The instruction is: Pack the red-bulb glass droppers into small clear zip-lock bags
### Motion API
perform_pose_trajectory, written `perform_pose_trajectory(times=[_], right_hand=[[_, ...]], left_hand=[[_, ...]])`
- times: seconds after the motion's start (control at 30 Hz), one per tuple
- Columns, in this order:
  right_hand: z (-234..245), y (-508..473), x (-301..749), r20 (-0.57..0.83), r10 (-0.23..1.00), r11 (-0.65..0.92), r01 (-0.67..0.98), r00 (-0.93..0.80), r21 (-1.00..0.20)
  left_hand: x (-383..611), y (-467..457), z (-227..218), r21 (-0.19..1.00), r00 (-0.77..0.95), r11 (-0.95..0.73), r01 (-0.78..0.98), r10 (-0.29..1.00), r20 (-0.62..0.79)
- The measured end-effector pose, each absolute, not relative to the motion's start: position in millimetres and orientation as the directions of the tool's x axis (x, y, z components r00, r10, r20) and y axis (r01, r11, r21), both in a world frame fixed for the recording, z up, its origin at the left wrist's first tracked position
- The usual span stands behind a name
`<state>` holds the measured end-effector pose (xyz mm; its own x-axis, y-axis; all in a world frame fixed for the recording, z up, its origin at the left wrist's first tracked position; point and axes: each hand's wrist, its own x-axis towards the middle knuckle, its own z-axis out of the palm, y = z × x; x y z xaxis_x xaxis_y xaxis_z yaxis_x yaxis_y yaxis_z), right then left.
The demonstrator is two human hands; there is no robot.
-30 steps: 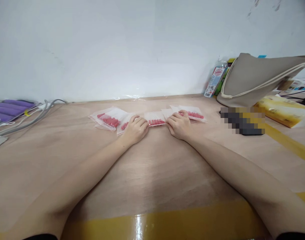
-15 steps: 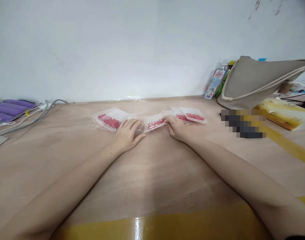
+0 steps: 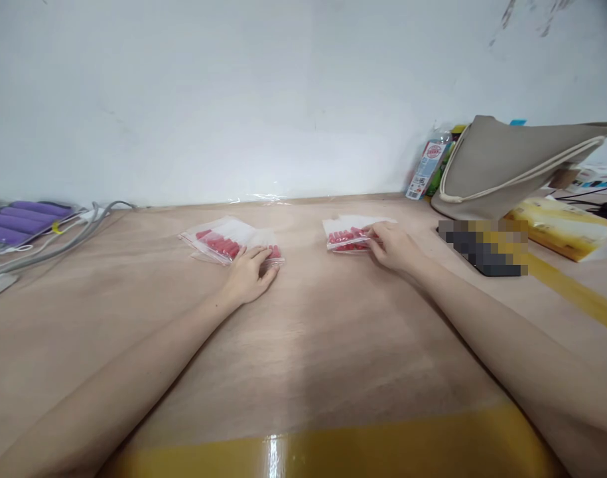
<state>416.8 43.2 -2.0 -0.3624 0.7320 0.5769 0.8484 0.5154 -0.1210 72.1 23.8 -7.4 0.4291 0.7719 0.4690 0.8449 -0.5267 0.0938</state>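
Observation:
Clear zip-lock bags point(image 3: 218, 240) holding small red cylindrical pieces lie overlapped left of centre. My left hand point(image 3: 249, 275) rests on the right end of this pile, fingers stretched out over a bag with red pieces showing beside the fingertips. Right of centre, another group of zip-lock bags point(image 3: 343, 238) with the same red pieces lies stacked. My right hand point(image 3: 393, 247) is closed at the right edge of that group, thumb and fingers pinching a bag. Part of the stack is hidden behind the fingers.
A grey drawstring bag point(image 3: 502, 166) and a carton point(image 3: 425, 169) stand at the back right. Nearby lie a dark, partly blurred flat object point(image 3: 502, 269) and a yellow soft pack point(image 3: 562, 226). Purple cylinders point(image 3: 29, 219) and grey cables point(image 3: 84, 236) are at left. A white wall rises behind.
My right hand has moved right, taking a bag of red pieces from the middle onto the right-hand group. My left hand has shifted slightly left and stays on its pile.

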Motion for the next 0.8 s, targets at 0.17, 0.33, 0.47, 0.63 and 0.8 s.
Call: perform_pose_trajectory(times=[0.17,0.33,0.47,0.63,0.8], right_hand=[[-11,34,431,0.510,0.785,0.379,0.924,-0.351,0.051],[-6,27,429,0.601,0.751,0.322,0.946,-0.275,0.031],[8,21,396,0.702,0.626,0.457,0.889,-0.339,0.021],[12,30,344,0.530,0.619,0.578,0.793,-0.580,0.192],[-2,44,342,0.352,0.779,0.480,0.855,-0.519,0.199]], left_hand=[[93,30,-8,0.118,0.482,-0.593,0.796,0.740,0.470],[119,37,-11,0.145,0.527,-0.656,0.741,0.702,0.480],[123,36,-13,0.161,0.505,-0.653,0.740,0.697,0.510],[108,27,-10,0.205,0.479,-0.634,0.746,0.724,0.496],[91,32,-6,0.253,0.540,-0.626,0.738,0.772,0.335]])
